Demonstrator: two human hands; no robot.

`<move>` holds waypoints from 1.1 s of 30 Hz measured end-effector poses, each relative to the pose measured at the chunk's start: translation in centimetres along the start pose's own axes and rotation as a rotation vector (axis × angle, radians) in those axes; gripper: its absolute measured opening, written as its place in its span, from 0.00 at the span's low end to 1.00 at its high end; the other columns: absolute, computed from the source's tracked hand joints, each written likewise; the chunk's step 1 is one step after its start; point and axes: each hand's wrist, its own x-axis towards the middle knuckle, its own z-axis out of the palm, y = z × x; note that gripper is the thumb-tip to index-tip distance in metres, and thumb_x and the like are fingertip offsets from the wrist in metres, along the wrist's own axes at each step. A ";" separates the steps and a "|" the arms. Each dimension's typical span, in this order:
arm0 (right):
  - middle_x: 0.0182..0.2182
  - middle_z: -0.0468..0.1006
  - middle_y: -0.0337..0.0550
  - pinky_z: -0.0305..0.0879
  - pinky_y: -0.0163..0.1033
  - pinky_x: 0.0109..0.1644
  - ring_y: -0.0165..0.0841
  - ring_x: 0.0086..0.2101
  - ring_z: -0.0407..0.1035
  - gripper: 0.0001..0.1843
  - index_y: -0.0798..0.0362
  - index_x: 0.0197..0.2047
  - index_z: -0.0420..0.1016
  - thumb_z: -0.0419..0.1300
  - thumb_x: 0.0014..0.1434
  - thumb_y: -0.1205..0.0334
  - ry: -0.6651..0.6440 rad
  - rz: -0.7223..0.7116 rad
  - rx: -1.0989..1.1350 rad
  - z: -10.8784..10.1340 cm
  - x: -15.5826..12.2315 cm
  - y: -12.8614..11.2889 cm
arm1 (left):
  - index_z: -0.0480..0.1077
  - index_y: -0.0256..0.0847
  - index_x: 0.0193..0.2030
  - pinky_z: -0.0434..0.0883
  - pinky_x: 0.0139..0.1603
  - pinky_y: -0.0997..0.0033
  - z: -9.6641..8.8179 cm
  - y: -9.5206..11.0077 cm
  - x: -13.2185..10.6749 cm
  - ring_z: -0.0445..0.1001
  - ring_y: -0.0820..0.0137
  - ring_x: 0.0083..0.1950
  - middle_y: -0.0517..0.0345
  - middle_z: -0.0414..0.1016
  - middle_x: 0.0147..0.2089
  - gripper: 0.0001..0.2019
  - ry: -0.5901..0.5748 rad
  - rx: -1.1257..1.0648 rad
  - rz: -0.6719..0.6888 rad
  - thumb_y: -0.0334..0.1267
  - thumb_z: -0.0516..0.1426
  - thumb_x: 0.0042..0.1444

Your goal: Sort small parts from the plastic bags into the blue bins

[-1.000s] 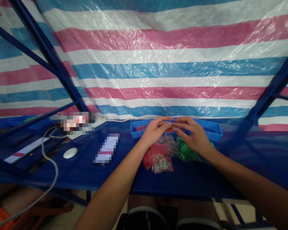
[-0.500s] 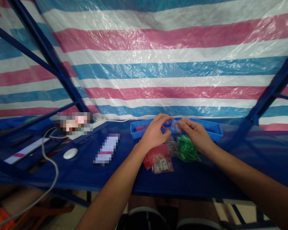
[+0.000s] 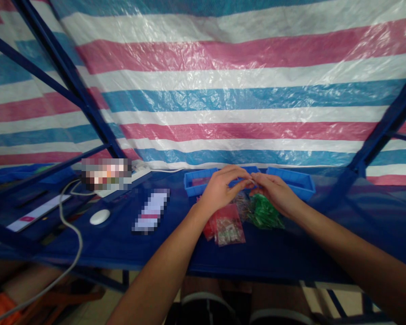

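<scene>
My left hand and my right hand meet at the fingertips above a blue plastic tray. Between them they pinch a small clear plastic bag, mostly hidden by my fingers. Just below my hands lie a red-tinted zip bag of small parts, a clear bag of mixed parts and a green-tinted bag. The red bag is nearest my left wrist, and the green one lies under my right hand.
A dark blue table holds a white mouse, a blurred oblong object, a blurred object on a white power strip and a white cable. Blue metal frame bars and a striped tarp stand behind.
My hands have closed together, and the small clear bag, plainly visible half a second ago, is now mostly hidden between my fingertips. The other bags and the tray have barely moved.
</scene>
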 end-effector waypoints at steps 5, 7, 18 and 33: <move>0.45 0.83 0.45 0.77 0.45 0.44 0.43 0.47 0.76 0.20 0.44 0.49 0.85 0.63 0.69 0.38 0.018 -0.116 -0.094 -0.1 0.0 -0.4 | 0.81 0.42 0.51 0.77 0.52 0.64 0.0 0.3 -0.1 0.83 0.66 0.48 0.52 0.86 0.48 0.09 -0.004 0.037 -0.128 0.41 0.60 0.73; 0.46 0.84 0.45 0.77 0.46 0.46 0.43 0.47 0.76 0.21 0.44 0.50 0.85 0.64 0.69 0.38 0.029 -0.174 -0.151 -0.1 -0.1 -0.6 | 0.82 0.42 0.51 0.77 0.51 0.66 0.1 0.2 -0.1 0.84 0.67 0.47 0.53 0.87 0.48 0.09 0.013 0.020 -0.156 0.40 0.61 0.72; 0.34 0.84 0.41 0.74 0.42 0.38 0.35 0.31 0.75 0.18 0.48 0.41 0.83 0.75 0.59 0.43 0.106 -0.165 -0.174 -0.3 0.1 -0.1 | 0.73 0.44 0.65 0.78 0.47 0.66 0.4 -0.2 -0.2 0.83 0.68 0.43 0.55 0.86 0.46 0.18 0.028 -0.056 -0.251 0.42 0.62 0.71; 0.50 0.80 0.44 0.70 0.38 0.30 0.31 0.32 0.73 0.28 0.45 0.56 0.78 0.78 0.55 0.50 0.135 -0.150 0.008 -0.5 0.3 0.5 | 0.79 0.44 0.57 0.74 0.64 0.54 0.2 -0.8 -0.2 0.79 0.62 0.59 0.51 0.84 0.55 0.11 -0.049 0.162 0.118 0.39 0.62 0.70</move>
